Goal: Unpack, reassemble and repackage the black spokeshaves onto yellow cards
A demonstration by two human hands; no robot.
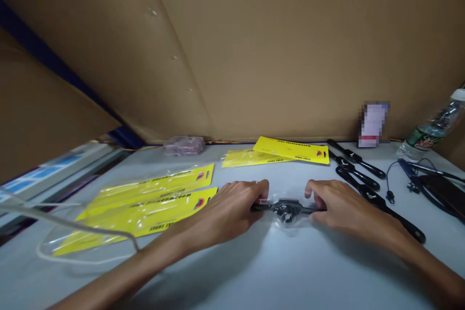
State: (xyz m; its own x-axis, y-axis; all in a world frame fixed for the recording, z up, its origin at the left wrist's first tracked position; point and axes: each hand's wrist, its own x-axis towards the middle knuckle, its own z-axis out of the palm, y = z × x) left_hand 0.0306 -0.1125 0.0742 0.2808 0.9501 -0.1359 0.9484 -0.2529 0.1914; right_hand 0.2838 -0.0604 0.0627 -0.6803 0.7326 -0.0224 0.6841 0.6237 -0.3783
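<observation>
Between my two hands is a black spokeshave (288,208), held crosswise above the grey table, with clear plastic around its middle. My left hand (241,201) is closed on one handle and my right hand (332,201) grips the other, so both handle ends are hidden. Left of my left hand lie yellow cards in clear plastic (156,215), printed for a spoke shave. More yellow cards (290,150) overlap farther back. Several black spokeshaves (381,203) rest on the table to the right of my right hand.
At the back right a blurred phone (372,124) leans upright near a plastic bottle (423,138). Dark glasses (432,179) and a cord lie at the right. A clear packet (184,146) sits by the brown back panel (254,48). White cable (90,230) loops at left.
</observation>
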